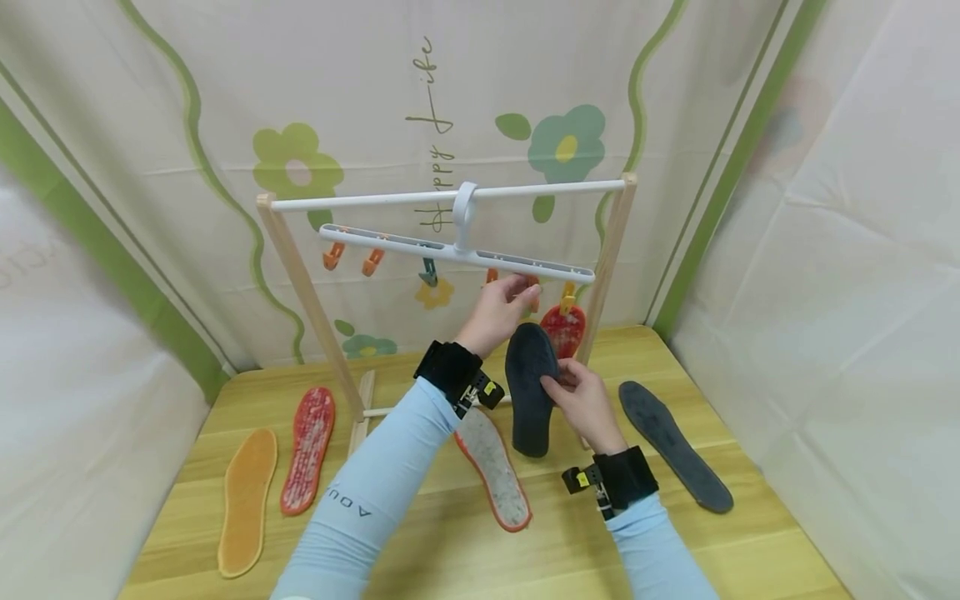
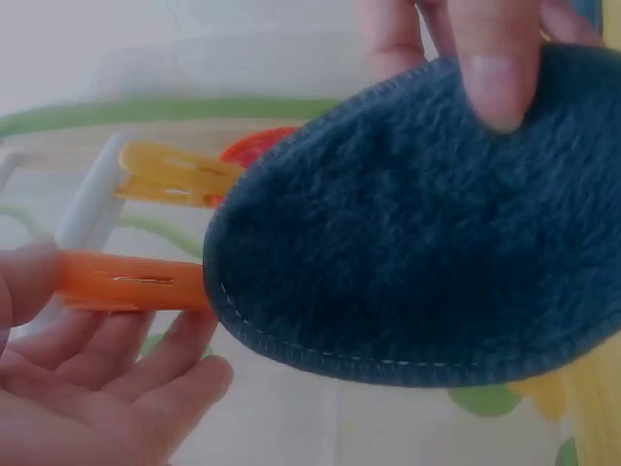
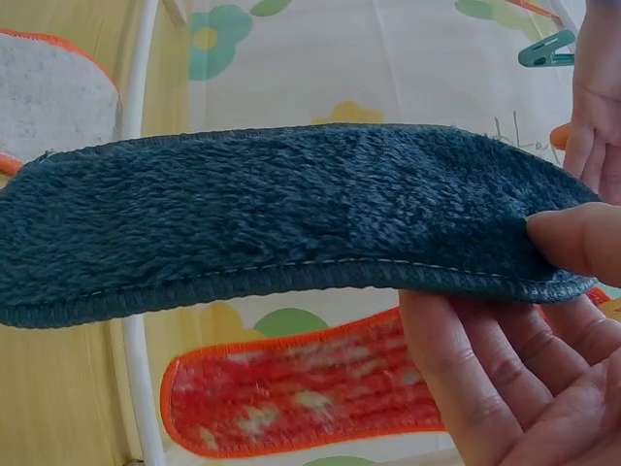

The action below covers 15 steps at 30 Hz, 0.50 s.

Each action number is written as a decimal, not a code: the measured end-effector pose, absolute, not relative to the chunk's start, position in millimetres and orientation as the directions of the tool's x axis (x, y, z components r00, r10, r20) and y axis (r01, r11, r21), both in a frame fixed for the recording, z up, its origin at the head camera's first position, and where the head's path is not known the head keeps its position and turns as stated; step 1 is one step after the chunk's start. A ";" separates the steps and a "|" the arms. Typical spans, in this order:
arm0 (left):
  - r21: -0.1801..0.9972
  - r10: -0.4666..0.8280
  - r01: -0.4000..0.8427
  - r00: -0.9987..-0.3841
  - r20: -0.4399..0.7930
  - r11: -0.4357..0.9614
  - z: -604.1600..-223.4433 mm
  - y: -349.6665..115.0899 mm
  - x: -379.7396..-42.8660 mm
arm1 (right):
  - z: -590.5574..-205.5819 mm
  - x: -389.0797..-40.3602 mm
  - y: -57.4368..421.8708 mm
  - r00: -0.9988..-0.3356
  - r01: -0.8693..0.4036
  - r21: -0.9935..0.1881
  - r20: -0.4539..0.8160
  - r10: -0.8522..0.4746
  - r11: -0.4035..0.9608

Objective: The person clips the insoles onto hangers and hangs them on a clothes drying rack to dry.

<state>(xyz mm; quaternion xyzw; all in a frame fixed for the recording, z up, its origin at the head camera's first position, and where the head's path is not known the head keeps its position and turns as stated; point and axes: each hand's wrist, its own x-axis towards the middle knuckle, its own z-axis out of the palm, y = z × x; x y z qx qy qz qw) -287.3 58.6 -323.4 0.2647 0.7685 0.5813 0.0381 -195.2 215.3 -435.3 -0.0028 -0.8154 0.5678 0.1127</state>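
A dark blue-grey fuzzy insole (image 1: 531,392) is upright below the hanger, its rounded end uppermost. My right hand (image 1: 588,404) pinches its edge, thumb on the plush face and fingers behind, as the right wrist view shows. With thumb and fingers, my left hand (image 1: 497,312) grips an orange clip (image 2: 136,280) on the white hanger (image 1: 517,263). In the left wrist view the clip's far end meets the insole's rounded edge; the insole hides its tip. Beside it, a yellow clip (image 1: 567,298) holds a red patterned insole (image 1: 562,331).
The hanger hooks over a white rod (image 1: 360,201) on a wooden stand (image 1: 307,300). Other orange clips and a green clip (image 1: 428,271) hang along it. On the table lie an orange insole (image 1: 247,504), a red one (image 1: 308,450), a grey red-edged one (image 1: 493,471) and a dark one (image 1: 675,446).
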 end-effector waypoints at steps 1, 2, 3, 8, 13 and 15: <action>0.914 0.446 0.360 -0.860 0.247 0.189 -323.1 58.8 -286.2 | -435.8 -195.9 214.8 -0.974 -0.123 -0.925 0.182 0.134 0.358; 0.915 0.441 0.357 -0.863 0.247 0.186 -322.8 59.2 -285.1 | -436.1 -196.5 214.0 -0.973 -0.125 -0.925 0.185 0.138 0.360; 0.917 0.433 0.354 -0.867 0.247 0.185 -322.6 59.8 -283.8 | -436.7 -197.2 213.3 -0.972 -0.129 -0.923 0.191 0.140 0.363; 0.919 0.375 0.352 -0.887 0.269 0.176 -321.5 64.6 -278.7 | -439.9 -200.9 210.9 -0.966 -0.145 -0.919 0.212 0.150 0.368; 0.922 0.326 0.346 -0.904 0.277 0.176 -321.0 67.8 -276.8 | -440.9 -202.8 210.2 -0.956 -0.155 -0.903 0.239 0.170 0.401; 0.922 0.319 0.344 -0.906 0.277 0.176 -320.7 68.0 -276.1 | -440.5 -203.0 210.0 -0.951 -0.159 -0.895 0.252 0.179 0.416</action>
